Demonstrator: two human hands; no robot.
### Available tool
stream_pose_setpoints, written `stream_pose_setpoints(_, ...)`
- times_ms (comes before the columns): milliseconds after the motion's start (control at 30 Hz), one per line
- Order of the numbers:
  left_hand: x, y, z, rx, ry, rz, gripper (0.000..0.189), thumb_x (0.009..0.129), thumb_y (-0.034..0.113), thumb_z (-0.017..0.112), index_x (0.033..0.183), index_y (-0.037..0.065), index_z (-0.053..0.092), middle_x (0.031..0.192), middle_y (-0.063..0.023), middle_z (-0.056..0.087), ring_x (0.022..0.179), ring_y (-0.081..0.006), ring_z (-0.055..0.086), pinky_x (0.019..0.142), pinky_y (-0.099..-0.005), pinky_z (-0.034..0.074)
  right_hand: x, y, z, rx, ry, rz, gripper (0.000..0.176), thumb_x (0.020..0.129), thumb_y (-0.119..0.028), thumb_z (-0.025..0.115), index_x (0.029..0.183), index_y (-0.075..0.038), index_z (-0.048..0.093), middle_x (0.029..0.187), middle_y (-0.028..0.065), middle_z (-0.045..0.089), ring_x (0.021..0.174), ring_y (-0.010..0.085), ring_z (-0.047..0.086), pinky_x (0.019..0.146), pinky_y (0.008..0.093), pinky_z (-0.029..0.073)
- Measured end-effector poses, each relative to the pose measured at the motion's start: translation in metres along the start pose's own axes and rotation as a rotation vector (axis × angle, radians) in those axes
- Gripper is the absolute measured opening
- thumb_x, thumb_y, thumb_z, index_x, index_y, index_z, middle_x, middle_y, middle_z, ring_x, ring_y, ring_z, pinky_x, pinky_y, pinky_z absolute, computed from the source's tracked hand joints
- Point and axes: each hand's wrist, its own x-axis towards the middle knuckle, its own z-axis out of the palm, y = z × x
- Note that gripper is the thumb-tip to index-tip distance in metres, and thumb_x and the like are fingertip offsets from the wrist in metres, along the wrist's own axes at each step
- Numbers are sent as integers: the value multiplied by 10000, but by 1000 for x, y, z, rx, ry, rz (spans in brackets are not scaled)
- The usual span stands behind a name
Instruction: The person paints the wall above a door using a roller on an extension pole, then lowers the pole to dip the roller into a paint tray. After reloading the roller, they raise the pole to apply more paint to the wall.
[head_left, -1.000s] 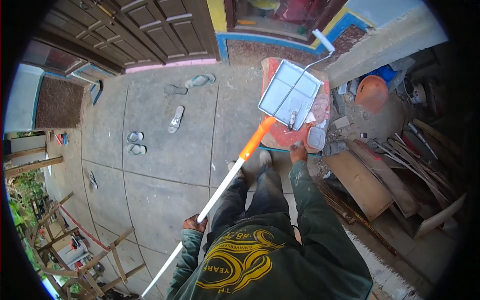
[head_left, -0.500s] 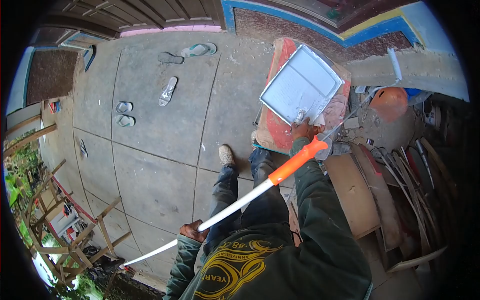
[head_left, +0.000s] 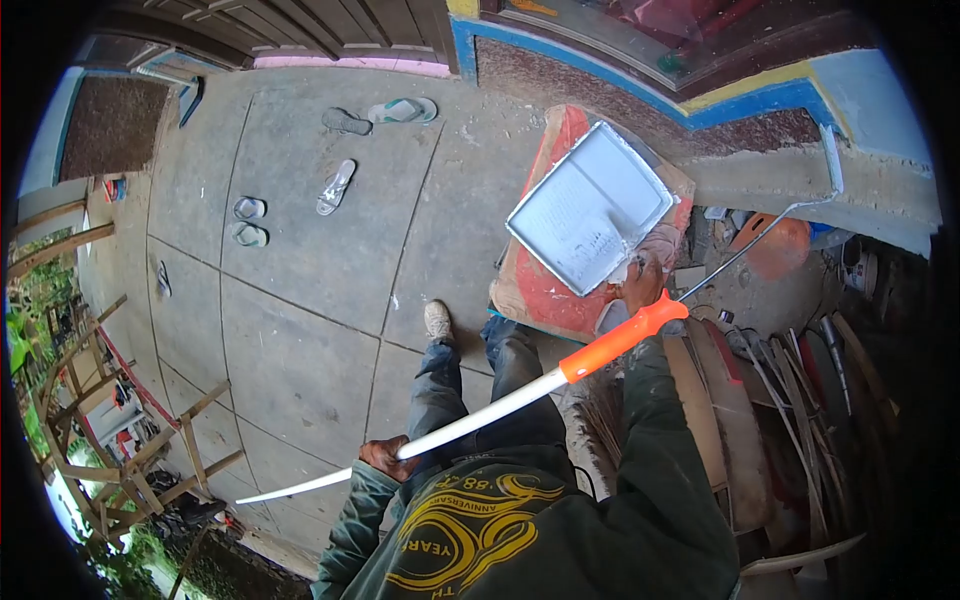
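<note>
My left hand (head_left: 385, 458) is wrapped round the white pole (head_left: 490, 411) in front of my waist. The pole's orange grip (head_left: 625, 340) crosses over my right forearm, and a thin metal rod leads from it to a paint roller (head_left: 831, 158) by the wall. My right hand (head_left: 643, 285) is at the lower right corner of the paint tray (head_left: 652, 210), beside a crumpled pinkish cloth (head_left: 660, 246); its fingers are bent together, and what they hold is too small to make out. White paint lies in the tray, on a red and brown sack-like cover (head_left: 540, 292).
Several sandals (head_left: 336, 187) lie on the concrete floor. An orange container (head_left: 774, 247) stands near the wall at the right. Curved boards and sticks (head_left: 742, 440) are stacked beside my right arm. A wooden frame (head_left: 190, 450) stands at the lower left.
My right hand has moved from the tray's painted surface to its corner by the cloth. The roller and orange grip have shifted right. My left hand still holds the pole.
</note>
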Motion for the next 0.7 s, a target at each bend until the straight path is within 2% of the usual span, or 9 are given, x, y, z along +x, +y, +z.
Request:
stream_pose_setpoints(67, 4, 7, 1, -6, 6, 31, 127, 692, 224, 718, 722, 128, 640, 558, -76, 585, 471, -244, 577, 489, -340, 471, 24, 4, -9, 125, -118, -58, 546, 846, -317, 594, 1192, 98, 520, 1183, 325, 544, 1111, 461, 523, 965, 461, 413)
stream_pose_setpoints(200, 9, 16, 1, 20, -19, 34, 129, 694, 234, 723, 726, 136, 645, 559, -65, 591, 472, -236, 579, 488, -340, 475, 65, -16, -39, 135, -224, -80, 532, 812, -289, 672, 1163, 88, 539, 1127, 300, 585, 1061, 448, 559, 906, 451, 450)
stream_pose_setpoints(267, 11, 20, 2, 4, 1, 42, 159, 699, 256, 724, 702, 132, 625, 534, -68, 556, 455, -246, 554, 471, -350, 455, 79, -19, -45, 199, -303, -133, 518, 775, -250, 717, 1140, 79, 552, 1041, 280, 621, 975, 426, 605, 832, 432, 486)
stream_pose_setpoints(300, 10, 22, 2, -11, 19, 57, 194, 704, 277, 724, 677, 128, 604, 509, -71, 521, 437, -257, 528, 454, -359, 435, 82, -19, -43, 255, -207, -268, 430, 770, -258, 732, 1018, 57, 577, 920, 268, 635, 858, 426, 623, 745, 453, 489)
stream_pose_setpoints(400, 11, 30, -2, -4, 12, 54, 190, 698, 271, 727, 675, 127, 606, 499, -68, 514, 427, -251, 521, 454, -355, 432, 86, -44, -53, 222, -318, -247, 361, 775, -247, 714, 994, 18, 603, 876, 227, 653, 840, 381, 644, 738, 426, 491)
stream_pose_setpoints(467, 12, 36, -4, -8, 3, 48, 187, 693, 263, 729, 672, 126, 604, 495, -67, 510, 422, -249, 518, 450, -353, 430, 80, -69, -47, 338, -347, -225, 341, 772, -257, 729, 935, 7, 590, 856, 227, 646, 822, 400, 633, 711, 448, 487)
stream_pose_setpoints(533, 13, 40, -6, -7, -10, 41, 184, 689, 255, 732, 669, 125, 603, 491, -65, 506, 417, -247, 515, 446, -351, 427, 79, -97, -39, 448, -484, -289, 324, 772, -259, 728, 912, 0, 592, 823, 219, 647, 796, 399, 633, 695, 447, 486)
stream_pose_setpoints(633, 16, 44, -7, -26, -11, 42, 187, 683, 246, 740, 662, 121, 602, 485, -65, 502, 409, -243, 508, 437, -350, 422, 84, -139, -24, 335, -642, -323, 334, 762, -269, 734, 907, -1, 597, 810, 221, 648, 794, 400, 634, 699, 452, 488)
stream_pose_setpoints(700, 15, 46, -8, -39, -26, 28, 195, 680, 242, 745, 652, 117, 597, 485, -66, 501, 407, -238, 504, 430, -351, 416, 89, -148, -1, 324, -662, -367, 342, 758, -276, 736, 908, -1, 598, 817, 224, 648, 795, 403, 634, 700, 454, 490)
